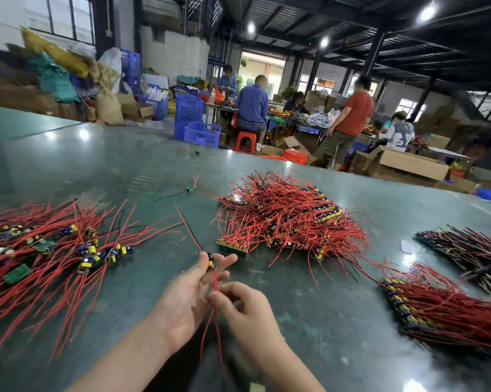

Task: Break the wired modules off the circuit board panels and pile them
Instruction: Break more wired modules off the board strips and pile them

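Red wires (215, 281) trail from a small module (210, 262) gripped in the left hand (186, 301) at lower centre; right hand (248, 312) fingers (220, 299) pinch them.

This was a factory assembly hall, a large industrial workshop. A dark steel-beamed ceiling (351, 32) carried bright round lamps (427, 13), and tall windows (60, 15) lined the far wall. The wide green surface (97, 165) in front held heaps of red-wired circuit modules (289, 213) and stacked board panels (436, 306). Beyond it, several workers (252, 104) sat or stood at long benches crowded with small parts, one on a red plastic stool (245, 141). Blue plastic crates (195, 120), open cardboard cartons (408, 162) and stuffed sacks (108, 107) were piled along the walls and on the floor.
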Available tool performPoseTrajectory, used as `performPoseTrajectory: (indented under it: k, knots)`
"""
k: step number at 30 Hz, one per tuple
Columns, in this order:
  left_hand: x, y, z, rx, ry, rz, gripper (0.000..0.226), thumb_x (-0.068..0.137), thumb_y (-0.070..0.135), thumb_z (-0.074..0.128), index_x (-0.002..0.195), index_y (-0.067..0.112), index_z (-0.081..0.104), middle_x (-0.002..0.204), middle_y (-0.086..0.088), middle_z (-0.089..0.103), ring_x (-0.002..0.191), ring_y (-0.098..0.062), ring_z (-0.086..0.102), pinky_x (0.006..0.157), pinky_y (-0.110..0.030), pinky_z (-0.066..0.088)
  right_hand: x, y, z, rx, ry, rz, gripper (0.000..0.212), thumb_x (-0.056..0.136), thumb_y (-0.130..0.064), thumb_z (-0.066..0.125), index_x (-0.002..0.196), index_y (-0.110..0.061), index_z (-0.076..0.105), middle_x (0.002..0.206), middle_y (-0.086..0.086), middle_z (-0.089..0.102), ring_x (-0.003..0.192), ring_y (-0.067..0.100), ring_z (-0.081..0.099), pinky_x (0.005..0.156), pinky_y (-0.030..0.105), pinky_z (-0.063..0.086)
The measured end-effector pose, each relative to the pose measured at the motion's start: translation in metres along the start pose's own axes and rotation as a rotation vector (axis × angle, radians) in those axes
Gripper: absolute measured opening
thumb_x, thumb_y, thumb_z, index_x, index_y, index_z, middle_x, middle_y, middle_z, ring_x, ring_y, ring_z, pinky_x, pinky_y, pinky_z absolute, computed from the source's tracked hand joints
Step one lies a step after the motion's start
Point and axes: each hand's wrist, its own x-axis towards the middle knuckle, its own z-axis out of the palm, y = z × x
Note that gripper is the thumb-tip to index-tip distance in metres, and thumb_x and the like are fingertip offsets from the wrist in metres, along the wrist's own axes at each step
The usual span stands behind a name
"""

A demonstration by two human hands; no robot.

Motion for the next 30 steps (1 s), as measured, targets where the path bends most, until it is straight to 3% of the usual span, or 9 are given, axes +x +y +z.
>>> performPoseTrajectory:
  k: [3,6,9,11,13,19,25,28,30]
  knots:
    - [0.000,0.001,-0.002,0.095,0.061,0.090,0.041,0.081,0.044,0.046,0.103,0.013,0.062,0.109,0.000,0.071,0.097,-0.016,0.054,0.076,-0.031,0.039,-0.001,-0.003,-0.002,0.004,-0.008,-0.031,0.012,0.088,-0.018,0.061,0.084,-0.019,0.072,0.064,-0.012,0.062,0.057,-0.002,0.049,0.058,0.011,0.035]
    - [-0.001,-0.003,-0.001,0.113,0.088,0.114,0.032,0.080,0.045,0.047,0.089,0.018,0.063,0.108,-0.001,0.072,0.098,-0.016,0.054,0.073,-0.033,0.038,-0.003,-0.007,-0.006,0.010,-0.044,-0.054,0.027,0.089,-0.012,0.058,0.070,-0.029,0.066,0.057,-0.016,0.059,0.056,-0.001,0.050,0.057,0.012,0.037]
    - [0.001,-0.004,-0.001,0.108,0.080,0.115,0.032,0.079,0.045,0.047,0.089,0.019,0.063,0.107,-0.001,0.072,0.097,-0.016,0.055,0.070,-0.033,0.038,-0.003,-0.009,-0.010,-0.018,-0.064,-0.046,0.034,0.088,-0.010,0.057,0.067,-0.035,0.062,0.057,-0.019,0.059,0.056,-0.004,0.052,0.058,0.010,0.038]
    - [0.002,-0.001,-0.002,0.079,0.082,0.114,0.029,0.079,0.044,0.046,0.088,0.020,0.061,0.104,0.001,0.073,0.096,-0.015,0.056,0.072,-0.033,0.038,-0.001,-0.007,-0.010,-0.040,-0.076,-0.038,0.017,0.087,-0.011,0.059,0.082,-0.021,0.072,0.067,-0.014,0.064,0.059,-0.007,0.054,0.062,0.007,0.039]
    - [0.003,0.006,-0.004,0.045,0.103,0.120,0.026,0.084,0.044,0.044,0.086,0.023,0.059,0.098,0.005,0.074,0.093,-0.013,0.056,0.070,-0.031,0.036,-0.001,-0.004,-0.009,-0.079,-0.095,-0.043,0.014,0.087,-0.013,0.060,0.092,-0.013,0.073,0.073,-0.013,0.064,0.060,-0.011,0.054,0.064,0.004,0.036]
    - [0.004,0.006,-0.005,0.070,0.133,0.124,0.029,0.093,0.043,0.038,0.085,0.025,0.058,0.098,0.009,0.074,0.094,-0.010,0.057,0.070,-0.030,0.033,-0.002,-0.004,-0.007,0.001,-0.152,-0.053,0.016,0.088,-0.008,0.056,0.081,-0.010,0.070,0.057,-0.021,0.061,0.064,-0.007,0.057,0.067,0.007,0.040]
    - [0.008,0.019,-0.013,0.009,0.160,0.153,0.030,0.098,0.042,0.033,0.082,0.027,0.053,0.092,0.016,0.073,0.092,-0.007,0.056,0.072,-0.029,0.032,-0.003,0.000,-0.005,-0.100,-0.180,0.037,0.021,0.089,-0.010,0.053,0.098,-0.014,0.071,0.060,-0.020,0.059,0.056,-0.009,0.054,0.061,0.003,0.036]
    - [0.011,0.019,-0.018,0.026,0.174,0.175,0.030,0.098,0.043,0.032,0.083,0.027,0.053,0.094,0.017,0.073,0.092,-0.006,0.056,0.072,-0.028,0.032,-0.004,-0.004,-0.003,-0.133,-0.214,0.010,0.025,0.092,-0.010,0.046,0.091,-0.023,0.067,0.059,-0.015,0.056,0.051,-0.006,0.050,0.057,0.004,0.033]
    - [0.014,0.018,-0.020,0.047,0.183,0.197,0.030,0.098,0.043,0.032,0.084,0.027,0.053,0.095,0.017,0.073,0.092,-0.006,0.056,0.072,-0.028,0.033,-0.004,-0.008,-0.002,-0.028,-0.262,0.040,0.031,0.095,-0.009,0.041,0.084,-0.030,0.060,0.059,-0.012,0.050,0.046,-0.003,0.044,0.054,0.009,0.032]
